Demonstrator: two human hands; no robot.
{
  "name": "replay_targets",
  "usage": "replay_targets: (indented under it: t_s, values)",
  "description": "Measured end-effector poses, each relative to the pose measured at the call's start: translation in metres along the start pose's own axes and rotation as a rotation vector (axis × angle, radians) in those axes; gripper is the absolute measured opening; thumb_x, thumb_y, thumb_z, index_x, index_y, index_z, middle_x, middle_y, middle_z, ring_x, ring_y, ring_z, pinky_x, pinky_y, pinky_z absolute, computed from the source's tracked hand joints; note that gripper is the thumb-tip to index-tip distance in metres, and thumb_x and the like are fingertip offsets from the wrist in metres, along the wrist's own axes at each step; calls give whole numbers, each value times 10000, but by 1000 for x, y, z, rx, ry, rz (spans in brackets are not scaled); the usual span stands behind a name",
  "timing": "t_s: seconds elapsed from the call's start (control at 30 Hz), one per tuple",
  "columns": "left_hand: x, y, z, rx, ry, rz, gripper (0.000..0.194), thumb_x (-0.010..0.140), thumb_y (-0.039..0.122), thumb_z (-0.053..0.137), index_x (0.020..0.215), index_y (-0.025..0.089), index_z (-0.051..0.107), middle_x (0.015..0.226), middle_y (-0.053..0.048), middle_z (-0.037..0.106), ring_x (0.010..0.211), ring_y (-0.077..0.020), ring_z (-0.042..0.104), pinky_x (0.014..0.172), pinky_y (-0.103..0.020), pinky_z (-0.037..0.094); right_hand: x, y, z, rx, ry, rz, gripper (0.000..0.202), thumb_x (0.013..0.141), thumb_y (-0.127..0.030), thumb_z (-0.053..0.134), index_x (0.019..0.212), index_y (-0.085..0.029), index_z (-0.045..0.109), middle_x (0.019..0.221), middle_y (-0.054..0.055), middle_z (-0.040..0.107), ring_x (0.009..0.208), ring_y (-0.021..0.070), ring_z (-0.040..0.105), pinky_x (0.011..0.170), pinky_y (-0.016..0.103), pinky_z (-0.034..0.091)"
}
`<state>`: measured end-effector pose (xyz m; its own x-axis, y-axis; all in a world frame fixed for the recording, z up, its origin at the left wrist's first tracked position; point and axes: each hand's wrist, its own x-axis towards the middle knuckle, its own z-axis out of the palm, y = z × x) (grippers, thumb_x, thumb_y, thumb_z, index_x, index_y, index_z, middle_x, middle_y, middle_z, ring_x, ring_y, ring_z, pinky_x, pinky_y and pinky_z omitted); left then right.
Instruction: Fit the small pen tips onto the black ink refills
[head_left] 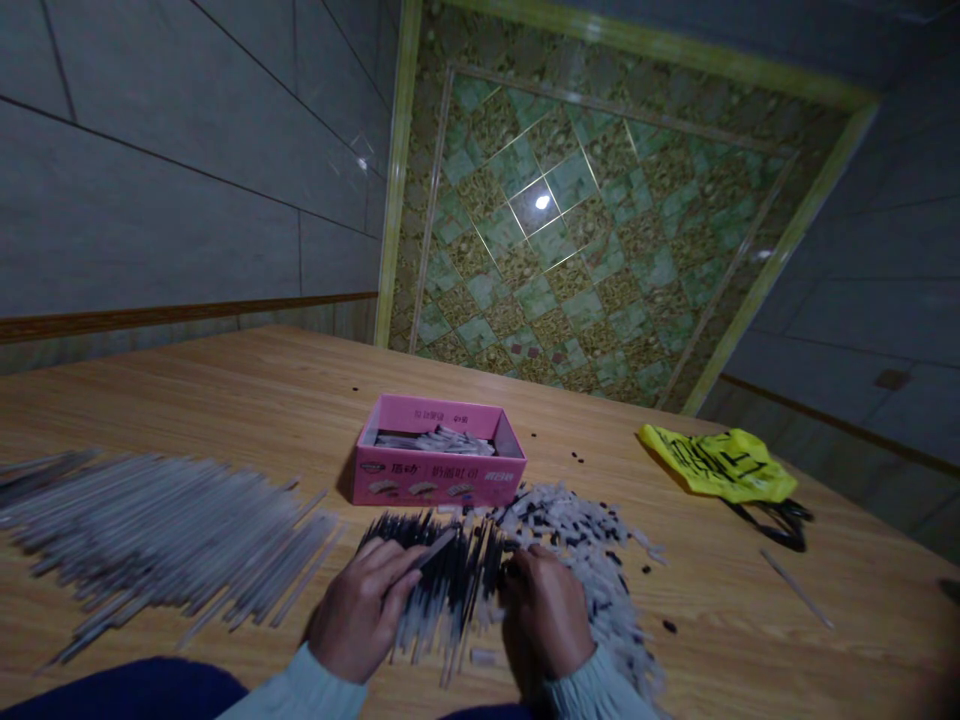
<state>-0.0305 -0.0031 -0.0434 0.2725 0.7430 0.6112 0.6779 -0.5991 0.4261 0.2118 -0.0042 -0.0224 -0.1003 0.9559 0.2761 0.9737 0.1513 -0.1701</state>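
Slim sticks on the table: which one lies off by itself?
The pale stick at the right, near the yellow item; the other sticks lie bunched, bar one in the left hand.

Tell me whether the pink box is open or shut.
Open: no lid covers the pink box, and a bundle of pale sticks shows inside between its walls.

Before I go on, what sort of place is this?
Probably an indoor room used for handwork: grey tiled wall, wood-grain table, and a pink box beside heaped small pieces.

Plastic-looking sticks [165,530], smooth wood-grain tabletop [247,400]
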Motion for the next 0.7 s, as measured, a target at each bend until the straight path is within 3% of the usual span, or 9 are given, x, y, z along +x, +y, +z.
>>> replay_targets:
  t_s: [0.27,0.37,0.43,0.5,0.6,0.7]
  values:
    - [2,-1,1,10,-2,-1,261,835,195,451,1044,190,607,835,-55,630,828,-185,560,721,-325,482,2,1,8,7,-20,1,127,662,-144,517,650,-218,619,738,15,596,675,163,573,541,253,256]
    - [2,-1,0,18,5,7,260,832,197,457,1039,197,614,838,-56,633,823,-187,561,722,-324,482,3,-1,11,115,16,24,105,648,-129,528,638,-197,606,739,31,599,680,179,568,561,257,286]
    - [2,1,-1,16,-12,16,268,834,190,450,1044,210,615,835,-52,629,821,-185,559,719,-323,480,3,-4,13,339,75,40,86,666,-134,540,689,-187,604,734,40,605,706,194,567,600,265,323]
    - [3,3,-3,14,-43,24,279,838,183,440,1050,226,615,825,-47,623,815,-183,556,712,-321,476,2,-10,15,735,94,77,54,697,-170,566,744,-174,591,701,37,607,692,189,565,615,270,361]
    - [5,6,-4,17,-89,22,282,845,194,430,1046,240,621,800,-41,613,803,-181,550,694,-319,470,1,-23,18,1425,-11,160,173,718,-263,633,846,-161,577,651,16,597,563,134,537,543,247,385]
    - [5,7,-4,22,-121,7,285,855,213,414,1050,240,618,804,-43,605,809,-183,544,690,-320,462,-1,-33,21,1806,-108,218,341,711,-302,685,991,-139,577,639,11,597,504,90,507,500,217,380]
